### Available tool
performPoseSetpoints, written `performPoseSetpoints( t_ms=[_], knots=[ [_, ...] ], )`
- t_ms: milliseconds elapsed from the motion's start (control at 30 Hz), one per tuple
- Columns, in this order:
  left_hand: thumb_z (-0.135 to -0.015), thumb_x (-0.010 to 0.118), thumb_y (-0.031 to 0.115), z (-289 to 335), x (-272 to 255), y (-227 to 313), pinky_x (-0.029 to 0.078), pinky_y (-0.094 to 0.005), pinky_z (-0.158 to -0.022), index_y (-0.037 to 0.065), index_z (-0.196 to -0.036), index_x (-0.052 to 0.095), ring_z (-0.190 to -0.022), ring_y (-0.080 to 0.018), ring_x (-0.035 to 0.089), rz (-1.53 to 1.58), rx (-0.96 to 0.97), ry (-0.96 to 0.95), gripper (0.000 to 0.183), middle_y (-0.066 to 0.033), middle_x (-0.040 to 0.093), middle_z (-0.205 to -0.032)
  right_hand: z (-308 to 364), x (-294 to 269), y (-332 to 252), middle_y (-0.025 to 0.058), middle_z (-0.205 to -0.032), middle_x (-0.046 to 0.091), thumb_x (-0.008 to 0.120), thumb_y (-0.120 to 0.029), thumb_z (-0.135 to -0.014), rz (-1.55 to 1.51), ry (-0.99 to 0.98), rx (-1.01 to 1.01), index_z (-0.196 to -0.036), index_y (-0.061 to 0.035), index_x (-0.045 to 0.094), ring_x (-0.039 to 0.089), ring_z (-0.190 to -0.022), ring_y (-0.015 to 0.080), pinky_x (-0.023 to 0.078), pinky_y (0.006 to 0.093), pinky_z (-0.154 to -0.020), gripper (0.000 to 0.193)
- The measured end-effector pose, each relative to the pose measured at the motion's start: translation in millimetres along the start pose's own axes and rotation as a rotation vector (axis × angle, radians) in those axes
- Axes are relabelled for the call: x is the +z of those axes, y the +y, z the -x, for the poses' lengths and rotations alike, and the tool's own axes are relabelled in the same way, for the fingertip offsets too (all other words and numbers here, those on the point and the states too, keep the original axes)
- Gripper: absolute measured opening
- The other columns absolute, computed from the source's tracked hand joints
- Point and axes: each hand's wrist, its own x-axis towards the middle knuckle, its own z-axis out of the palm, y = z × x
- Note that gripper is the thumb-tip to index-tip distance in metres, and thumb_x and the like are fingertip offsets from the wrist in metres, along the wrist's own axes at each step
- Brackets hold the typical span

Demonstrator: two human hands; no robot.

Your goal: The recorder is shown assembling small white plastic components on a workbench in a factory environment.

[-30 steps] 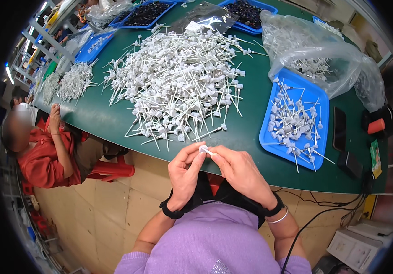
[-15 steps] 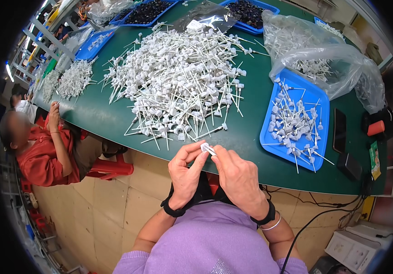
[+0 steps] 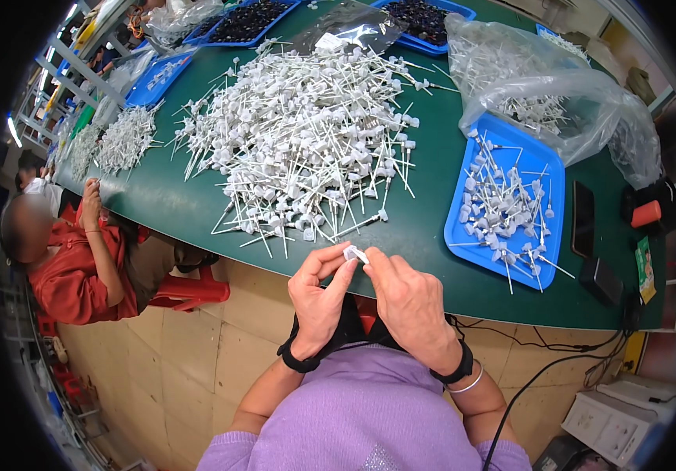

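A small white pump head is pinched between the thumb and fingers of my left hand. The closed fingers of my right hand meet it from the other side, gripping a short white piece at the pump head; most of that piece is covered by the fingertips. Both hands are above the table's near edge. Just beyond them spreads a large heap of white pump heads with thin tubes. To the right, a blue tray holds more of these pump heads, lying in all directions.
A clear plastic bag of similar parts lies behind the tray. A phone and a black box are at the right edge. Blue trays of dark parts stand at the back. At left sits a person in red.
The white piece between my fingertips has turned slightly and shows differently against the pump head. My hands stay nearly in place. The whole view has shifted a little.
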Motion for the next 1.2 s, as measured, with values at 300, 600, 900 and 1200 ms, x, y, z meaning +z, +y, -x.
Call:
performPoseSetpoints(
  t_ms=[300, 600, 900, 1200],
  knots=[
    [-0.092, 0.066, -0.006, 1, 4, 1, 0.051, -0.0201, -0.082, -0.006, -0.119, 0.063, -0.095, -0.0095, 0.068, -0.062, 0.036, 0.008, 0.027, -0.01, 0.073, -0.103, 2, 1, -3, 0.0101, -0.075, 0.058, 0.06, -0.015, -0.098, 0.06, 0.01, -0.002, -0.111, -0.006, 0.057, 0.067, -0.058, 0.0273, 0.052, 0.0371, -0.047, 0.016],
    [-0.094, 0.065, -0.004, 0, 1, 2, 0.05, -0.0202, -0.085, -0.005, -0.119, 0.063, -0.096, -0.0092, 0.067, 0.021, -0.027, -0.025, 0.026, -0.0109, 0.073, -0.104, 2, -2, 1, 0.0104, -0.073, 0.06, 0.062, -0.011, -0.095, 0.019, -0.013, -0.004, -0.111, -0.0086, 0.059, 0.067, -0.06, 0.0303, 0.052, 0.0387, -0.048, 0.016],
    [-0.097, 0.062, -0.001, -3, -2, 1, 0.049, -0.0227, -0.089, -0.004, -0.118, 0.062, -0.098, -0.0113, 0.067, 0.111, -0.061, -0.069, 0.022, -0.0135, 0.073, -0.105, -7, -4, 19, 0.017, -0.067, 0.062, 0.06, -0.014, -0.098, -0.456, -0.097, 0.047, -0.107, -0.0061, 0.065, 0.065, -0.066, 0.0369, 0.047, 0.0439, -0.054, 0.014],
    [-0.099, 0.061, 0.003, -6, -7, 0, 0.05, -0.0243, -0.091, -0.004, -0.116, 0.063, -0.1, -0.0122, 0.067, 0.03, 0.049, -0.105, 0.018, -0.0148, 0.073, -0.108, -16, 5, 47, -0.0059, -0.061, 0.045, 0.044, -0.025, -0.109, -1.421, -0.69, 0.546, -0.107, -0.0033, 0.066, 0.037, -0.051, 0.0022, 0.03, 0.0224, -0.047, 0.031]
  ],
)
